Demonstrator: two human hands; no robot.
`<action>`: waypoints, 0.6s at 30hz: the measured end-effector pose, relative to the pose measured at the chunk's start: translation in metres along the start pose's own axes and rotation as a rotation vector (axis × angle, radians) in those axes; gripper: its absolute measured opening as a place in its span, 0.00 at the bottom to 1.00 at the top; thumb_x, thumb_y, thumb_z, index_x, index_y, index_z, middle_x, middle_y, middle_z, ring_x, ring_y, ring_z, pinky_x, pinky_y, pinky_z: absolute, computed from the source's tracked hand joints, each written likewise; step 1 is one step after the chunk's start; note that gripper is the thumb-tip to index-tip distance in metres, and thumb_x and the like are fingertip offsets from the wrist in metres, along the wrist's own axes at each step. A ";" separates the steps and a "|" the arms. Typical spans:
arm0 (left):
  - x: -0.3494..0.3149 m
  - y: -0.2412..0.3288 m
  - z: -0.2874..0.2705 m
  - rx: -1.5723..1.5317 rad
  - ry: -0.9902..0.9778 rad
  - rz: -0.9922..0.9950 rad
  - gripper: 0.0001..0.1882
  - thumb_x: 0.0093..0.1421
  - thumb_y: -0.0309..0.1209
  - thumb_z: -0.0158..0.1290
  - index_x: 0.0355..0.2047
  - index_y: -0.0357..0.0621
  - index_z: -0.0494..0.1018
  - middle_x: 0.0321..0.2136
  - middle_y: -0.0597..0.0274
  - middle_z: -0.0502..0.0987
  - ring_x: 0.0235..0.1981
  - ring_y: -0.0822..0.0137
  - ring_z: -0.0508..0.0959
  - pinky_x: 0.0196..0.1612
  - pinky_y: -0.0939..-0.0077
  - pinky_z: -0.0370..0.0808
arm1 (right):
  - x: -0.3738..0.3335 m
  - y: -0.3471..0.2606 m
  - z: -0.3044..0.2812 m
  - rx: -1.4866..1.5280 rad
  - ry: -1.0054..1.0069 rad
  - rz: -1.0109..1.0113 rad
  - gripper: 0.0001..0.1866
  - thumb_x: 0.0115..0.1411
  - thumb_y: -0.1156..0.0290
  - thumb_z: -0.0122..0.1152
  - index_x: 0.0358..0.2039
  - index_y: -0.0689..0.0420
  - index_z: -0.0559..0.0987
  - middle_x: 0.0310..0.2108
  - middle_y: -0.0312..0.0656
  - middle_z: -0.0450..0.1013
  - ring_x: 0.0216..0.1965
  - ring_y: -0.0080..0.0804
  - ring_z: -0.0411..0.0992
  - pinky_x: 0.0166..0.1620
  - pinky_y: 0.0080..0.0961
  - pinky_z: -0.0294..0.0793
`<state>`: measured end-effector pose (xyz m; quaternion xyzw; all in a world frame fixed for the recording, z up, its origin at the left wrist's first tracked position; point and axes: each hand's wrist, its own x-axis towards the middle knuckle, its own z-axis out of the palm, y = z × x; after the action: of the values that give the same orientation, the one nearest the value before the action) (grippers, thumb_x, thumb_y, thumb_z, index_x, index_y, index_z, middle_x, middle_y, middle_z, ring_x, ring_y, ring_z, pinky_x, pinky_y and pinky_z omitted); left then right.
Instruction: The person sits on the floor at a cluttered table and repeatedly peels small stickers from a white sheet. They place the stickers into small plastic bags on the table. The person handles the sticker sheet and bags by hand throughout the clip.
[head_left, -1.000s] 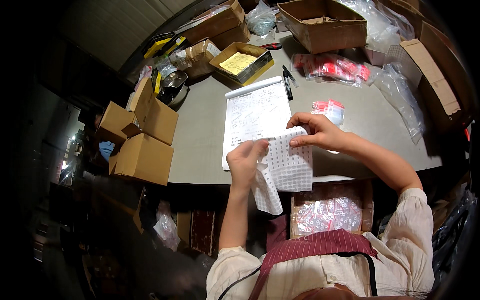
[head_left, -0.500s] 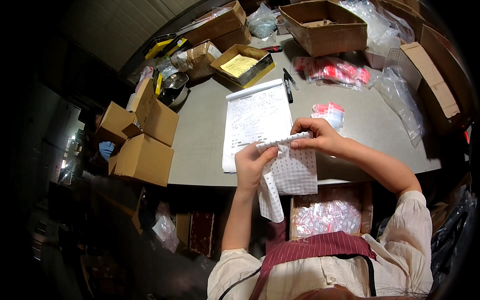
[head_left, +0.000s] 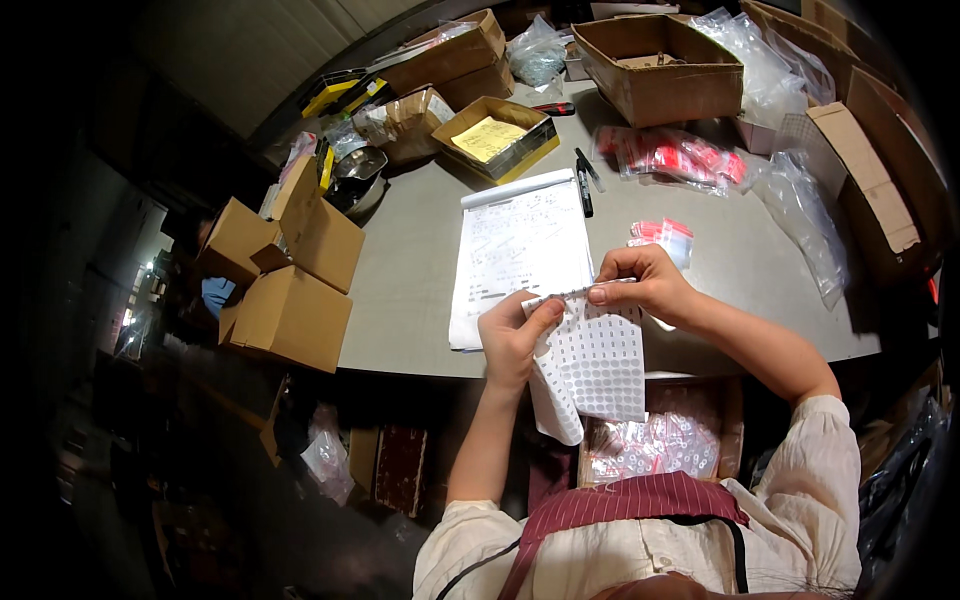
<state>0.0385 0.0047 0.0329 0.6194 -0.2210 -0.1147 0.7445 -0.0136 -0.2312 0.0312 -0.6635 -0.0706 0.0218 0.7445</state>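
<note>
L hand & R hand are pinching the paper sheet by its top edge, rest hanging below the grip. Prob. they're working that edge; next move's calling for fine fingertip control.

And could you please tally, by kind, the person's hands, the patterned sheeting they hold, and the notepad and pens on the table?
Hands: 2 (left hand, right hand)
Patterned sheet: 1, apparently, folded over
Notepad: 1
Pens: 2
Total: 6
</note>
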 end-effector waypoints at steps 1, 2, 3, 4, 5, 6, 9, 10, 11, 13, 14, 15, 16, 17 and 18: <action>0.000 -0.001 0.001 -0.001 0.015 0.024 0.06 0.61 0.22 0.64 0.34 0.30 0.81 0.27 0.62 0.81 0.28 0.76 0.76 0.33 0.83 0.70 | 0.000 0.000 0.001 -0.011 0.002 -0.041 0.08 0.60 0.72 0.72 0.30 0.61 0.81 0.29 0.35 0.79 0.31 0.17 0.75 0.34 0.17 0.72; 0.000 -0.001 -0.001 0.010 0.007 0.028 0.06 0.62 0.22 0.64 0.35 0.29 0.81 0.28 0.62 0.81 0.29 0.76 0.77 0.33 0.83 0.70 | -0.001 0.000 0.003 -0.022 0.003 -0.081 0.08 0.61 0.71 0.71 0.30 0.61 0.81 0.28 0.34 0.78 0.29 0.15 0.73 0.32 0.17 0.70; 0.000 -0.001 -0.003 0.021 -0.003 0.031 0.06 0.62 0.22 0.63 0.35 0.29 0.81 0.28 0.62 0.82 0.29 0.76 0.77 0.33 0.83 0.71 | -0.001 0.000 0.005 -0.032 0.006 -0.122 0.09 0.62 0.69 0.70 0.30 0.60 0.81 0.27 0.33 0.78 0.28 0.14 0.72 0.29 0.17 0.69; 0.000 -0.001 -0.004 0.032 -0.014 0.034 0.06 0.62 0.22 0.63 0.36 0.29 0.81 0.28 0.62 0.82 0.30 0.76 0.77 0.33 0.83 0.72 | -0.002 0.000 0.006 -0.026 0.001 -0.120 0.08 0.62 0.69 0.70 0.32 0.61 0.82 0.28 0.33 0.78 0.28 0.14 0.72 0.30 0.17 0.69; 0.001 0.000 -0.003 -0.006 -0.017 0.015 0.07 0.62 0.22 0.63 0.37 0.29 0.82 0.29 0.61 0.82 0.30 0.76 0.78 0.34 0.83 0.72 | -0.002 -0.001 0.006 -0.020 -0.003 -0.118 0.07 0.62 0.70 0.69 0.33 0.61 0.83 0.28 0.33 0.79 0.29 0.14 0.72 0.31 0.16 0.70; 0.000 0.002 -0.002 -0.043 -0.019 -0.006 0.07 0.62 0.22 0.63 0.38 0.28 0.82 0.30 0.61 0.82 0.30 0.75 0.78 0.34 0.83 0.73 | -0.002 -0.001 0.007 -0.013 -0.009 -0.115 0.07 0.62 0.70 0.69 0.35 0.61 0.83 0.29 0.34 0.79 0.29 0.14 0.73 0.31 0.16 0.71; -0.001 0.002 0.003 -0.085 -0.013 -0.044 0.10 0.62 0.22 0.63 0.42 0.27 0.82 0.32 0.59 0.83 0.32 0.74 0.79 0.36 0.82 0.74 | -0.002 -0.014 0.013 0.012 -0.001 -0.115 0.12 0.61 0.75 0.71 0.44 0.64 0.85 0.36 0.39 0.82 0.37 0.20 0.78 0.41 0.18 0.76; -0.002 0.002 0.005 -0.087 -0.009 -0.051 0.11 0.62 0.22 0.63 0.44 0.27 0.81 0.33 0.58 0.83 0.32 0.74 0.80 0.36 0.82 0.75 | -0.002 -0.014 0.011 0.023 -0.015 -0.086 0.13 0.61 0.75 0.70 0.46 0.64 0.84 0.36 0.40 0.82 0.38 0.21 0.78 0.42 0.18 0.77; -0.002 0.002 0.004 -0.080 -0.020 -0.078 0.13 0.64 0.23 0.62 0.46 0.26 0.81 0.34 0.56 0.83 0.32 0.73 0.80 0.37 0.82 0.75 | -0.003 -0.014 0.009 0.034 -0.029 -0.057 0.15 0.61 0.75 0.70 0.48 0.64 0.84 0.37 0.40 0.82 0.39 0.21 0.78 0.43 0.19 0.77; -0.001 0.002 0.006 -0.156 -0.017 -0.116 0.13 0.64 0.24 0.61 0.46 0.26 0.80 0.34 0.56 0.83 0.33 0.73 0.80 0.37 0.81 0.76 | -0.004 -0.015 0.008 0.066 -0.036 -0.024 0.18 0.61 0.75 0.69 0.51 0.64 0.83 0.38 0.41 0.82 0.39 0.22 0.79 0.44 0.19 0.78; 0.000 0.002 0.007 -0.195 -0.016 -0.135 0.13 0.65 0.24 0.61 0.46 0.26 0.80 0.35 0.55 0.83 0.33 0.73 0.80 0.37 0.81 0.76 | -0.004 -0.016 0.009 0.088 -0.031 -0.021 0.18 0.61 0.74 0.69 0.52 0.64 0.83 0.38 0.41 0.82 0.39 0.22 0.79 0.44 0.19 0.78; 0.000 0.003 0.009 -0.203 -0.011 -0.135 0.13 0.65 0.24 0.61 0.46 0.26 0.80 0.35 0.55 0.83 0.33 0.72 0.80 0.38 0.81 0.76 | -0.005 -0.016 0.009 0.112 -0.026 -0.018 0.18 0.61 0.74 0.69 0.52 0.64 0.83 0.39 0.41 0.82 0.39 0.22 0.79 0.44 0.19 0.79; 0.000 0.007 0.012 -0.212 -0.005 -0.134 0.13 0.65 0.25 0.61 0.47 0.26 0.80 0.35 0.55 0.83 0.33 0.72 0.81 0.38 0.81 0.76 | -0.004 -0.016 0.008 0.096 -0.021 -0.028 0.18 0.61 0.74 0.69 0.52 0.64 0.83 0.38 0.41 0.82 0.39 0.22 0.79 0.44 0.19 0.79; 0.000 0.009 0.014 -0.221 0.000 -0.134 0.13 0.65 0.25 0.60 0.47 0.26 0.80 0.35 0.55 0.83 0.33 0.72 0.81 0.38 0.81 0.76 | -0.004 -0.015 0.006 0.079 -0.017 -0.038 0.18 0.61 0.74 0.69 0.51 0.64 0.83 0.38 0.41 0.82 0.39 0.22 0.80 0.44 0.19 0.79; 0.000 0.008 0.013 -0.213 0.013 -0.120 0.13 0.65 0.25 0.60 0.47 0.25 0.80 0.35 0.55 0.83 0.34 0.72 0.81 0.38 0.81 0.76 | -0.002 -0.014 0.005 0.065 -0.017 -0.047 0.17 0.61 0.74 0.69 0.51 0.64 0.83 0.38 0.41 0.82 0.39 0.22 0.80 0.43 0.18 0.79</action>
<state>0.0312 -0.0052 0.0422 0.5495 -0.1653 -0.1780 0.7994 -0.0176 -0.2280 0.0458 -0.6367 -0.0917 0.0122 0.7655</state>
